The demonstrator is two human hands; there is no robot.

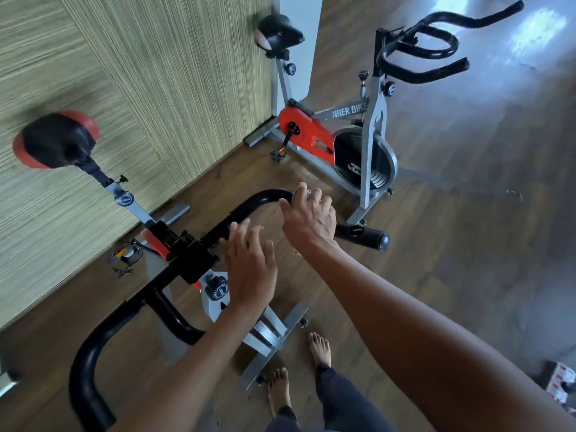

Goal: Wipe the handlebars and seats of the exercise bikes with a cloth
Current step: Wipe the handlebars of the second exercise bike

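Note:
The near bike's black handlebar [249, 204] runs from the lower left up to a curve at the centre, ending in a grip [374, 240]. My right hand [308, 216] curls over that curve and presses a small grey cloth [301, 194] against the bar. My left hand [249, 263] lies with fairly straight fingers on the bar near the stem clamp and holds nothing. This bike's black and red seat [56, 140] is at the left. A second bike stands behind, with its seat [280, 32] and its black handlebars [420, 48].
A green striped wall panel [140, 88] stands close on the left. The floor is dark wood with bright reflections at the top right. My bare feet [318, 350] stand beside the near bike's front stabiliser bar [274, 347]. A small patterned object [561, 381] lies at the lower right.

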